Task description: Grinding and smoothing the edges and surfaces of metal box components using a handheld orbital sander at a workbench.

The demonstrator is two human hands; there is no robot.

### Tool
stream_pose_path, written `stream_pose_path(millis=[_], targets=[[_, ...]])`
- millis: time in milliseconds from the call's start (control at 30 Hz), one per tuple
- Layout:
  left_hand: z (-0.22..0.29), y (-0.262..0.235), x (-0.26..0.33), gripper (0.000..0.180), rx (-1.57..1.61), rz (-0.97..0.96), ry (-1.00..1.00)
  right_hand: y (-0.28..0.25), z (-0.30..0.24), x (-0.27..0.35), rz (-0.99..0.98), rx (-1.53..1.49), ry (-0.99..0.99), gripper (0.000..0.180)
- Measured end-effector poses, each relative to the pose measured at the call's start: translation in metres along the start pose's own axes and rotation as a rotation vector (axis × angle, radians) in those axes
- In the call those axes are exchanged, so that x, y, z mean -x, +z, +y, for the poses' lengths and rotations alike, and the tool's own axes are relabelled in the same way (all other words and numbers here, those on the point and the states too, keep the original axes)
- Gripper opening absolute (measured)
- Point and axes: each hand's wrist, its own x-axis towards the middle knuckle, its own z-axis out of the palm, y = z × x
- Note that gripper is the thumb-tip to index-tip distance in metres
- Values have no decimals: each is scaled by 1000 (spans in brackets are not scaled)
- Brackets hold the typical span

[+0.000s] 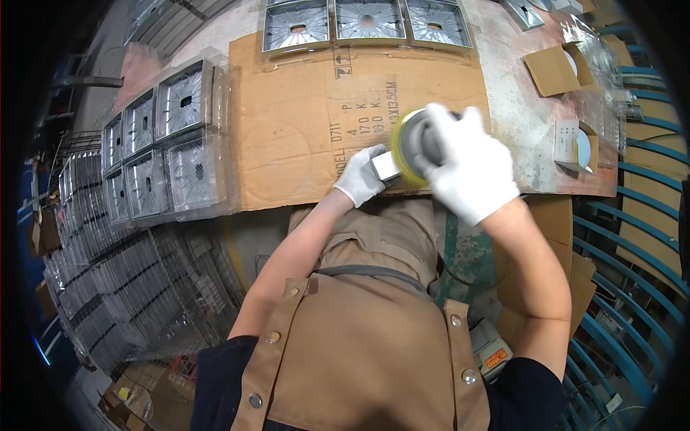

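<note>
My right hand [471, 167], in a white glove, grips a round power sander [411, 144] whose yellow disc faces left. In a white glove too, my left hand [359, 177] holds a small silver metal block [385, 167] against that disc. Both hands work above a flattened cardboard sheet [287, 136] that covers the workbench, close to its near edge.
Square metal trays in clear wrap lie stacked at the left [169, 144] and in a row along the far side [366, 21]. Small cardboard boxes [557, 68] stand on the bench at the right. Wire racks [129, 287] fill the floor at the left, blue rails [632, 237] the right.
</note>
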Motion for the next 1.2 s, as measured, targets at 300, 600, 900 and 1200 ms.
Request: stream_pose_path(millis=[300,600,900,1200], targets=[[1,2,-11,45,652,120,-333,4,98,1,294,-12,155,70],[59,51,13,70,-794,161,150,0,109,18,375,10,243,79],[114,90,13,65,-1186,205,159,12,108,28,388,-60,333,79],[122,105,7,51,-1489,159,66,8,111,32,389,-68,331,79]])
